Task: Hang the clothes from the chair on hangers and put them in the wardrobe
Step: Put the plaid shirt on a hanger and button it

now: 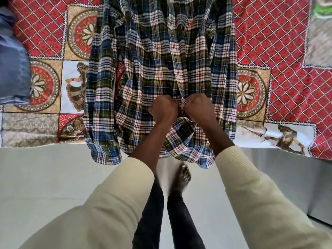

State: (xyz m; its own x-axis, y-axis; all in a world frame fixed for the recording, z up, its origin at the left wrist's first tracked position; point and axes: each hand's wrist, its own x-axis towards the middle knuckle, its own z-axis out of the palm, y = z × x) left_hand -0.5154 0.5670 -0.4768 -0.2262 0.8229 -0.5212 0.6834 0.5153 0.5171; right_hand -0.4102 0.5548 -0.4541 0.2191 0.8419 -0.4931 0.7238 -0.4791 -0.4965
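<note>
Both hands are balled up tight on the plaid shirt's front, right at the placket near the collar end. Left hand (164,108) pinches one side of the opening, right hand (197,107) pinches the other, knuckles almost touching, w/ fabric bunched btwn them. Can't tell exactly what the fingers are working on, prob a button but it's hidden under the fists. Cream sleeves (115,193) are pushed up the forearms.

The plaid shirt (161,56) (blue/green/red/white check) lies spread flat on the bed, buttoned side up, collar end toward the person and hanging a bit over the bed edge, sleeves lying along both sides of the body. There's a thin wire-ish thing (192,121) poking out just below the right hand, too small to say what it is.

Under it, a bedsheet (269,42) w/ red diamond pattern and round flower medallions. Jeans (12,65) lie on the bed at far left, well apart from the shirt. Below: pale floor (45,177), dark trousers, one bare foot (181,178).
</note>
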